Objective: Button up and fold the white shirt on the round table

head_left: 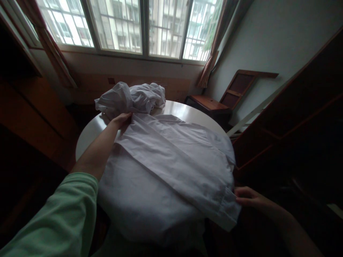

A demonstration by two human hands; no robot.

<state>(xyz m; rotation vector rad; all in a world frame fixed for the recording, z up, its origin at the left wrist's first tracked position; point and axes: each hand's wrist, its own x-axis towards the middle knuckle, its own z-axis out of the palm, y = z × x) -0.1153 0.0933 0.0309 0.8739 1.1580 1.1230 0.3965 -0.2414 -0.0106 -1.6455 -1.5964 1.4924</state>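
A white long-sleeved garment [171, 157], which looks like a shirt or coat, lies spread over a round white table [184, 109] and hangs past its near edge. One sleeve stretches diagonally across it toward the lower right. My left hand [123, 120] is closed on the cloth at the sleeve's upper end, its fingertips partly hidden. Off the table's right side, my right hand [248, 197] pinches the cuff [229, 210] between thumb and fingers. A crumpled heap of white cloth [146, 95] sits at the table's far edge, just beyond my left hand.
Behind the table is a barred window [144, 28] with tied curtains [55, 53]. A wooden chair [210, 102] stands at the back right. Dark wooden furniture [289, 117] slants along the right side, and a wooden cabinet [32, 114] is at the left.
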